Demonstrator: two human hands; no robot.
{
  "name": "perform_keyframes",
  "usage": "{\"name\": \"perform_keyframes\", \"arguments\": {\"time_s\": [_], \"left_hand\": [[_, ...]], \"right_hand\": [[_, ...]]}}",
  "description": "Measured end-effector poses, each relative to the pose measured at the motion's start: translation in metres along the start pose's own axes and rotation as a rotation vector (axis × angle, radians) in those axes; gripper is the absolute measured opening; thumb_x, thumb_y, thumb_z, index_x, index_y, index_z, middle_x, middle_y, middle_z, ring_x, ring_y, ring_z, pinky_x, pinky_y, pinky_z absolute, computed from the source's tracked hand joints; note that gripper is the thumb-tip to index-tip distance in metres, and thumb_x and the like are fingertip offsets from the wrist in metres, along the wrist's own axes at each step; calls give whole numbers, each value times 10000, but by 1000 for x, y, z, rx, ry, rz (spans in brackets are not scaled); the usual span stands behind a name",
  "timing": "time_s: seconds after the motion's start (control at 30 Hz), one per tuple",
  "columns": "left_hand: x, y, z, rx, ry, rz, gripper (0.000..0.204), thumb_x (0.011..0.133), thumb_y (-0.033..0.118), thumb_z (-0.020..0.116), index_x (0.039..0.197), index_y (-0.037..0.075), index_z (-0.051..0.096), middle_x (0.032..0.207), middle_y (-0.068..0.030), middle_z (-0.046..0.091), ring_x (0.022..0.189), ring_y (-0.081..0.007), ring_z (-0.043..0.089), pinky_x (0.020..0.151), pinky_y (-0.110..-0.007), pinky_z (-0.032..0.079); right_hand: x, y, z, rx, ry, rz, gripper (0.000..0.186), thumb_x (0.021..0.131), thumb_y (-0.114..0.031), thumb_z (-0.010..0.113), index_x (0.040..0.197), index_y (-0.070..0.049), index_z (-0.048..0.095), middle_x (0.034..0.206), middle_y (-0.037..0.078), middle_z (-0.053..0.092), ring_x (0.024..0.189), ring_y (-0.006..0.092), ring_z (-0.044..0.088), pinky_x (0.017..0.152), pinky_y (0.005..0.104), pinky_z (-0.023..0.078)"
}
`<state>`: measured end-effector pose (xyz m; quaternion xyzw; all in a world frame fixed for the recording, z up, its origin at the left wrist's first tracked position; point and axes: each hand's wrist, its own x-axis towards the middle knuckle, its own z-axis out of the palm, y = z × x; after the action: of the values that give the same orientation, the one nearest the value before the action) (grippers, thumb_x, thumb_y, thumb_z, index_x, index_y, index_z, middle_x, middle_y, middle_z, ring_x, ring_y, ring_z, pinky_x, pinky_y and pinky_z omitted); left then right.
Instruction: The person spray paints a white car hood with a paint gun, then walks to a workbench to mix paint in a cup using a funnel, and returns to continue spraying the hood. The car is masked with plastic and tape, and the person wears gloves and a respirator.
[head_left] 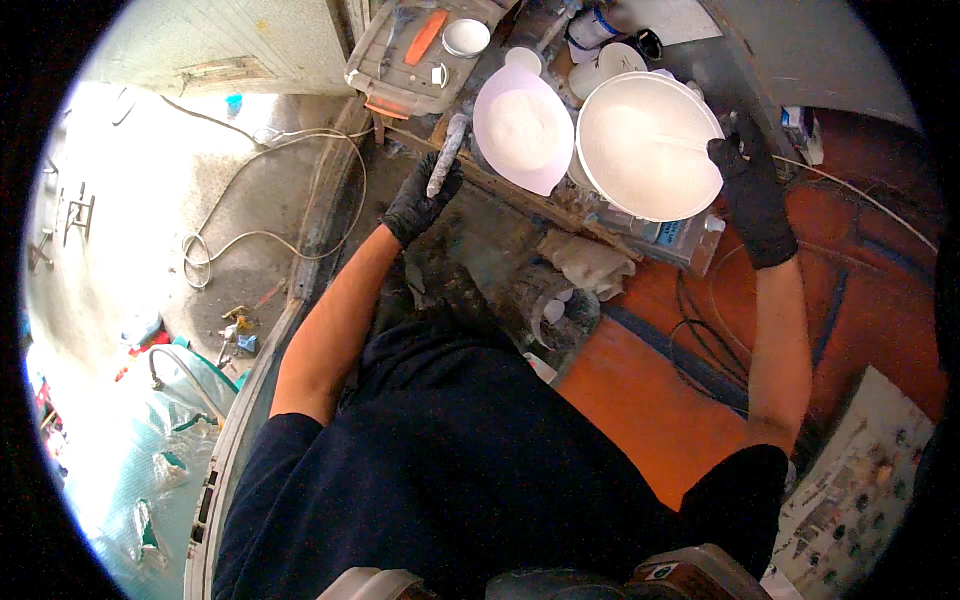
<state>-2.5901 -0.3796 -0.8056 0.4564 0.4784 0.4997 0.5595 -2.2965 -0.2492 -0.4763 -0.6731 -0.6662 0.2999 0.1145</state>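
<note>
My left hand [422, 202], in a black glove, is closed around a stick-like tool [447, 156] crusted with whitish-grey material; it points up and away. A large white bowl [650, 205] with off-white contents stands at the far right of the bench. At its right rim is my right hand [757, 205], also black-gloved, with the fingers curled against the edge. A faint ridge runs through the contents toward that hand. Left of the bowl sits a pale lilac basin [545, 185] holding white material. What lies under my right fingers is partly hidden.
A lidded grey storage box [375, 65] carries an orange scraper-like piece [427, 38] and a small white dish [466, 38]. Behind the bowl are a white tub [600, 72] and a dark can [592, 30]. A clear jug [565, 315] and crumpled cloth [588, 262] lie nearer me. Cable [215, 225] loops at left.
</note>
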Motion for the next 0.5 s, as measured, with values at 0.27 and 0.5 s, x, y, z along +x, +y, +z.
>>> {"name": "perform_keyframes", "arguments": {"time_s": [0.27, 0.5], "left_hand": [[0, -2, -14, 64, -63, -30, 267, 969, 171, 493, 1191, 23, 487, 1095, -117, 567, 1015, -226, 563, 940, -348, 473], [-16, 56, -31, 24, -70, -162, 424, 905, 143, 591, 1293, 36, 457, 1188, -67, 549, 1007, -151, 530, 905, -309, 439]], "right_hand": [[-14, 18, 18, 696, 39, 148, 421, 841, -131, 620, 1238, -49, 505, 1065, 42, 569, 956, 156, 557, 834, 320, 472], [20, 122, 64, 490, 219, 72, 400, 827, -165, 610, 1211, -88, 530, 1080, 54, 575, 996, 174, 544, 853, 326, 446]]}}
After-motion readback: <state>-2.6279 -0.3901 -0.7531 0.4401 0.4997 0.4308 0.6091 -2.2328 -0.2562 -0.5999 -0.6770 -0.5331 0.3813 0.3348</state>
